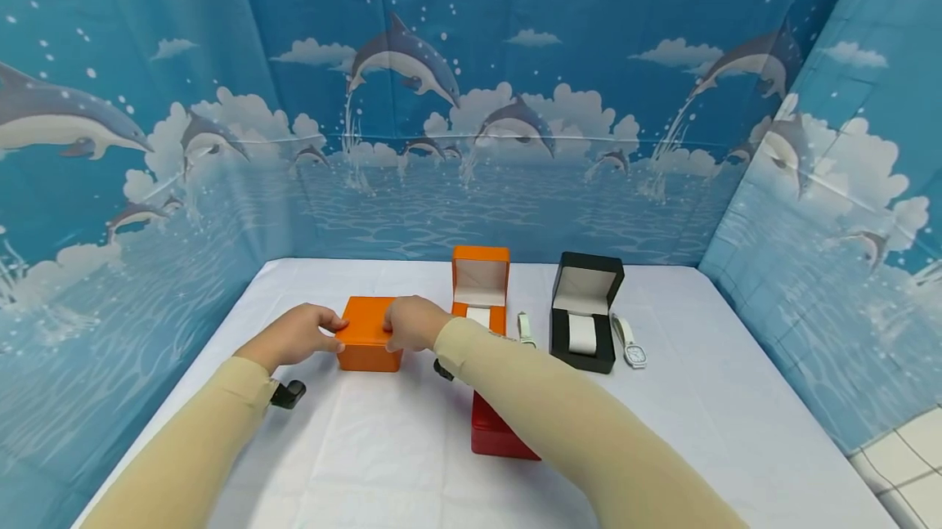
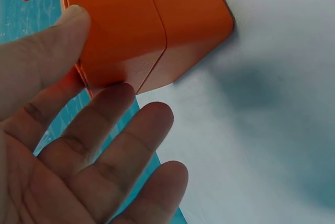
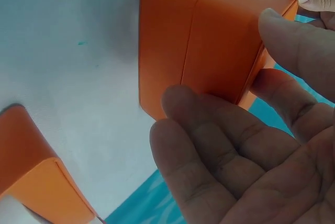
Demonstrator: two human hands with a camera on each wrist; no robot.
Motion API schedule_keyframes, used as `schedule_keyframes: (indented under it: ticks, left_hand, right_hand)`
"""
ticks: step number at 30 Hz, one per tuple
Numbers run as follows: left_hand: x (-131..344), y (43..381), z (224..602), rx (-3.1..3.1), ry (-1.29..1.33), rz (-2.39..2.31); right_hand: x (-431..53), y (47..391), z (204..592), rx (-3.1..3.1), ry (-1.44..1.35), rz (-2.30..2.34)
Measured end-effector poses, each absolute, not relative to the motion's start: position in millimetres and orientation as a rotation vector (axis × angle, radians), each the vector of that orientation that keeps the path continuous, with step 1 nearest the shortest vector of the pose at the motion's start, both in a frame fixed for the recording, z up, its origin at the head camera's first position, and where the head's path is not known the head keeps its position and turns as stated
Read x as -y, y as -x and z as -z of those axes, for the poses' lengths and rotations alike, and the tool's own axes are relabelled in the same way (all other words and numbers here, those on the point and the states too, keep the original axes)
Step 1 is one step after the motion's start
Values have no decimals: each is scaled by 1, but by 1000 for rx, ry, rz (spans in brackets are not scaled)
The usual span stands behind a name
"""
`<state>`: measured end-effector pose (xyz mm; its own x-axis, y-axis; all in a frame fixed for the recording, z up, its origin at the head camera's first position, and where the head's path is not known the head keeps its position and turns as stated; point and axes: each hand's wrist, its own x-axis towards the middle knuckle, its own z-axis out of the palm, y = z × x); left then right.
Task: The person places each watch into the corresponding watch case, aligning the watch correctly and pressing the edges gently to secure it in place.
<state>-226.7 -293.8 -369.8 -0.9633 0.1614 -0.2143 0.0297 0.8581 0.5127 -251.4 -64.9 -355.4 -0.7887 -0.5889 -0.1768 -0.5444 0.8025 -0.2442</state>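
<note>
No text, label or brand can be read; any marks on the watch dial [image 1: 634, 356] are too small.

Head view forward and down over table [image 1: 383, 451], wrist views close by the hands [image 1: 298, 336], both sharing closed orange box [image 1: 365, 315]

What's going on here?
Someone holds a closed, rectangular, orange, leather-look box, left-hand grip on its left, right-hand grip on its right. Farther right stand an open, orange, leather-look box and an open, black, rectangular box, each with a white cushion inside and a pale-strapped watch lying to its right. A red, leather-look box is partly hidden by the beige right sleeve.
</note>
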Motion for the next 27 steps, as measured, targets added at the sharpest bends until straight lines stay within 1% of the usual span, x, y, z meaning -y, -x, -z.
schedule_keyframes:
  ticks: [7,11,16,21,24,27]
  left_hand:
    - [288,224,354,-2754,-174,-627]
    - [278,226,339,-2747,-198,-463]
    - [255,233,332,-2837,-226,-362]
    - [224,235,335,-2922,-292,-501]
    - [205,234,338,-2946,-377,-562]
    - [186,233,340,-2955,-458,-608]
  right_hand:
    - [61,258,349,-2681,1015,113]
    - [47,265,334,-2629,980,196]
    - [10,274,303,-2592,894,441]
    - [-33,281,278,-2622,818,627]
    - [-59,284,276,-2686,784,663]
    - [-83,286,282,-2745,772,621]
